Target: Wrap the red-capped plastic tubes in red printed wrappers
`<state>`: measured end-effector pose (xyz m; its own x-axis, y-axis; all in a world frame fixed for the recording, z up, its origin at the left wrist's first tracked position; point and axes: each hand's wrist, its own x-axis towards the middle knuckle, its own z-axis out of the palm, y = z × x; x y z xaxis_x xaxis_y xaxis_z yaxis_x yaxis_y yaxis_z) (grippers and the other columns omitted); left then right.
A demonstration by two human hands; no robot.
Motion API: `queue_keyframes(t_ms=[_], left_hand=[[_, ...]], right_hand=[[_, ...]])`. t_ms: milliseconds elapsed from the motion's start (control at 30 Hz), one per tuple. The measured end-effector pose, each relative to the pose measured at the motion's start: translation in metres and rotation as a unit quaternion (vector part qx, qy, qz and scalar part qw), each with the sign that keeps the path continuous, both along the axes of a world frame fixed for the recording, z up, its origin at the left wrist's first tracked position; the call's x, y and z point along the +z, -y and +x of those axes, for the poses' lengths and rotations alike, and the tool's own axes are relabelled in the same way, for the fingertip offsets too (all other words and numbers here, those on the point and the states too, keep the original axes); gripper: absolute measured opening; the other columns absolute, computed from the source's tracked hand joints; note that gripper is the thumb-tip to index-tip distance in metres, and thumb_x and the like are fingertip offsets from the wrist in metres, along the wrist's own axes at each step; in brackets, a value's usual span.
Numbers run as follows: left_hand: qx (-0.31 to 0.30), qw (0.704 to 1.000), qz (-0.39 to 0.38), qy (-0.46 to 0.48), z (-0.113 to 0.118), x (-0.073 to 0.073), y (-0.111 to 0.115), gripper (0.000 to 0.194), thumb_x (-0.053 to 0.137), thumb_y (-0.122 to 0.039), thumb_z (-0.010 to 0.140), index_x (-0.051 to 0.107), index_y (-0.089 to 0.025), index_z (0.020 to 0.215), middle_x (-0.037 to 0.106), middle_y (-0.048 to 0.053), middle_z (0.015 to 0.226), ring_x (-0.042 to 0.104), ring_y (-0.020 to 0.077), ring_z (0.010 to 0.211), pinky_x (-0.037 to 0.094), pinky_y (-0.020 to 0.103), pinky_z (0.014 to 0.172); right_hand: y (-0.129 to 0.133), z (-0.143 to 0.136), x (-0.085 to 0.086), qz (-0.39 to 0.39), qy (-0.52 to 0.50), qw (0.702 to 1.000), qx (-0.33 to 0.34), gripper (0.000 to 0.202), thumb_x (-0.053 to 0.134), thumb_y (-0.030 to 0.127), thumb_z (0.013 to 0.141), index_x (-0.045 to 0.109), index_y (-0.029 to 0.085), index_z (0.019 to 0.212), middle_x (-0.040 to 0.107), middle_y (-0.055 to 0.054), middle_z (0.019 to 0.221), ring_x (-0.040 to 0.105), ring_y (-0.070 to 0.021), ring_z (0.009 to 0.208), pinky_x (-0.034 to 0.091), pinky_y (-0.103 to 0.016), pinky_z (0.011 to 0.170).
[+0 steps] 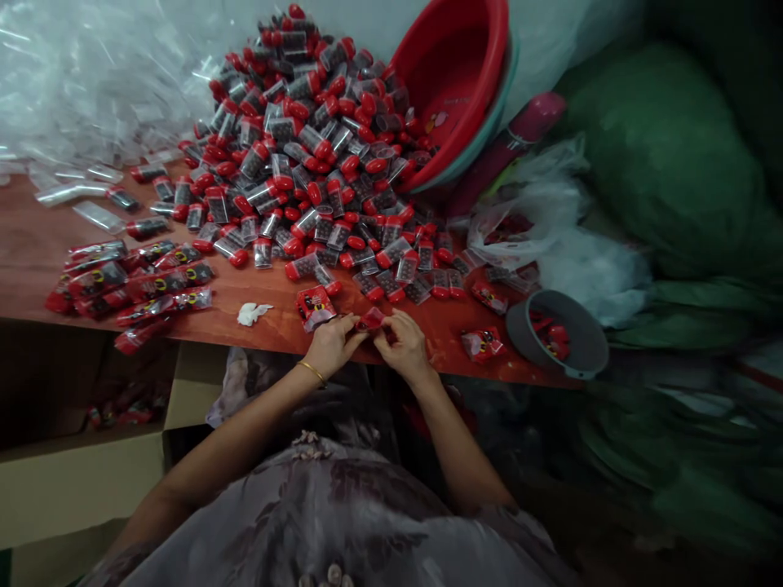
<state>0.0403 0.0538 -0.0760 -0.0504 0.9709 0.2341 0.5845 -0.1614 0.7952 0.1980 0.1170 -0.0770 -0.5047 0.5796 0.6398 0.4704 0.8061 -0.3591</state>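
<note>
Near the table's front edge, my left hand (333, 346) and my right hand (402, 344) pinch a small red packet (371, 319) between them, one hand on each side of it. A printed red packet (314, 307) lies on the table just beyond my left hand. Behind both hands spreads a large heap of clear tubes with red caps (318, 147), with dark contents in them. What the packet between my fingers holds is too small to tell.
Filled red packets (131, 281) are piled at the left, above an open cardboard box (86, 481). A grey pan (559, 334) with red packets stands at the right. Tilted red basin (453, 90), clear wrappers (91, 81) and green sacks (673, 155) lie farther back.
</note>
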Motion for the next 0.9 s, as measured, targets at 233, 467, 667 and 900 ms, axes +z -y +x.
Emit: queue_keyframes(t_ms=[233, 467, 667, 900], left_hand=[[0.000, 1.000, 0.006, 0.023, -0.001, -0.004, 0.001, 0.022, 0.057, -0.026, 0.084, 0.064, -0.015, 0.102, 0.070, 0.008, 0.095, 0.065, 0.0184, 0.088, 0.051, 0.031, 0.081], [-0.015, 1.000, 0.013, 0.000, -0.004, -0.008, 0.000, 0.024, 0.055, -0.018, 0.084, 0.064, -0.020, 0.106, 0.070, 0.006, 0.103, 0.064, 0.0198, 0.100, 0.049, 0.036, 0.092], [-0.005, 1.000, 0.000, 0.003, -0.001, -0.007, 0.005, 0.031, 0.055, -0.020, 0.084, 0.060, -0.018, 0.114, 0.067, 0.008, 0.114, 0.059, 0.0220, 0.112, 0.047, 0.038, 0.098], [-0.032, 0.996, 0.008, 0.080, -0.002, 0.007, 0.005, 0.038, 0.054, -0.026, 0.085, 0.057, -0.014, 0.121, 0.068, 0.010, 0.113, 0.063, 0.0210, 0.104, 0.049, 0.035, 0.094]], right_hand=[[0.006, -0.004, -0.013, -0.024, -0.008, 0.999, 0.036, 0.010, 0.050, 0.014, 0.077, 0.051, 0.022, 0.073, 0.053, 0.002, 0.059, 0.054, -0.0153, 0.058, 0.054, -0.041, 0.083], [0.013, 0.005, -0.001, -0.110, -0.027, 0.993, 0.013, 0.031, 0.057, 0.033, 0.084, 0.056, 0.021, 0.113, 0.066, -0.006, 0.093, 0.062, -0.0208, 0.086, 0.041, -0.052, 0.099], [-0.001, 0.002, 0.004, -0.130, -0.015, 0.989, 0.067, 0.021, 0.056, 0.041, 0.088, 0.067, 0.023, 0.090, 0.068, -0.003, 0.086, 0.060, -0.0181, 0.082, 0.045, -0.035, 0.078], [-0.006, -0.001, -0.001, -0.121, -0.002, 0.990, 0.072, 0.034, 0.052, 0.049, 0.088, 0.067, 0.021, 0.077, 0.063, -0.001, 0.068, 0.054, -0.0167, 0.071, 0.042, -0.033, 0.073]])
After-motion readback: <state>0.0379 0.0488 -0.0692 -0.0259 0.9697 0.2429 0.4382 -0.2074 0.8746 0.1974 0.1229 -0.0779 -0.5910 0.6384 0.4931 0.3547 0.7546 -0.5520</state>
